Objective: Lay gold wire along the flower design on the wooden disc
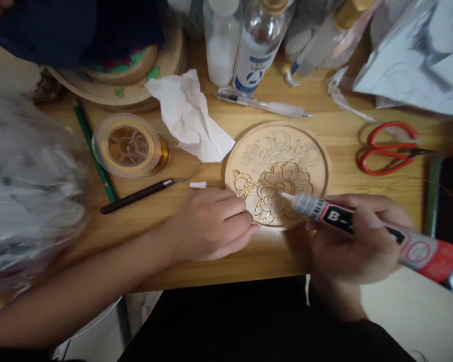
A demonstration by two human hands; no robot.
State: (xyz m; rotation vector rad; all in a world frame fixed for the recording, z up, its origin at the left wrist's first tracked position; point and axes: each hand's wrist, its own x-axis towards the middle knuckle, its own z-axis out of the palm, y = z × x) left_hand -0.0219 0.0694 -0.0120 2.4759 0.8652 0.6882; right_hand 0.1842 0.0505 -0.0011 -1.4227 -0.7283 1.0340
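Note:
A round wooden plaque (245, 143) lies on the table, bearing pencilled flower outlines, partly traced in gold wire. My left hand (219, 221) is closed, with curled fingers against the plaque's lower left rim. In my right hand (362, 246) is a glue tube (337, 217), silver, black and red, gripped along its middle. The tube's white nozzle points left, over the large flower at the plaque's centre; whether it touches the wood I cannot tell. Just above my left hand lies a small white cap (198, 185).
Left of the plaque are a spool of gold wire (160, 151), a black-handled hooked tool (136, 197), a green pencil (92, 146) and crumpled tissue (192, 118). Behind it lie a pen (264, 104) and bottles (258, 50). Red-handled scissors (390, 148) rest at right.

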